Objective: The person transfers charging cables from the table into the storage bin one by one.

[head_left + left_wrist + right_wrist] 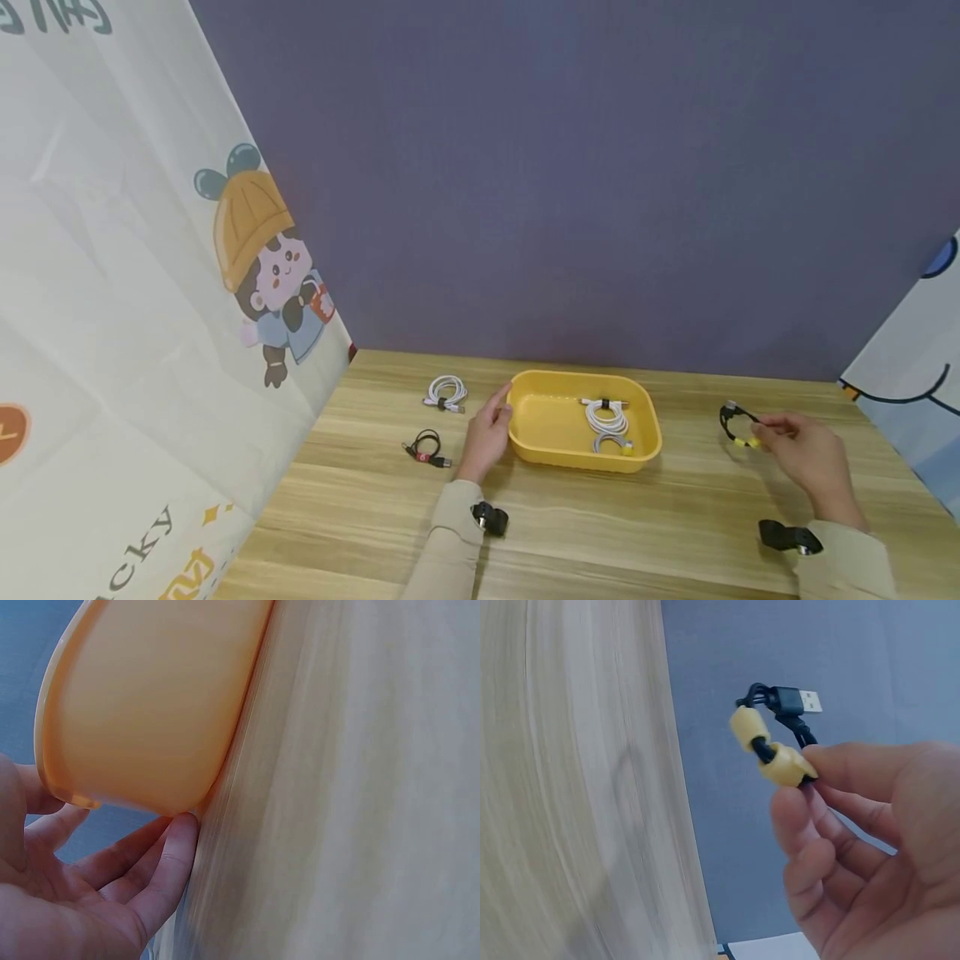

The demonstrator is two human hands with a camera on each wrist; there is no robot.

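Right hand point(810, 458) pinches the black cable point(763, 750), likely light, springy, best held mid-coil. Left hand point(485, 437), apparently loose-fingered, touches the tray point(581, 458).

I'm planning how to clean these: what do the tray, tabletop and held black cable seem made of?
Yellow tray: likely smooth plastic, given its soft sheen and rounded corners.
Tabletop: wood or printed laminate, fairly matte; the grain streaks don't settle which.
Black cable: smooth, looped sheath, probably plastic or rubber; silvery USB tip, likely metal.
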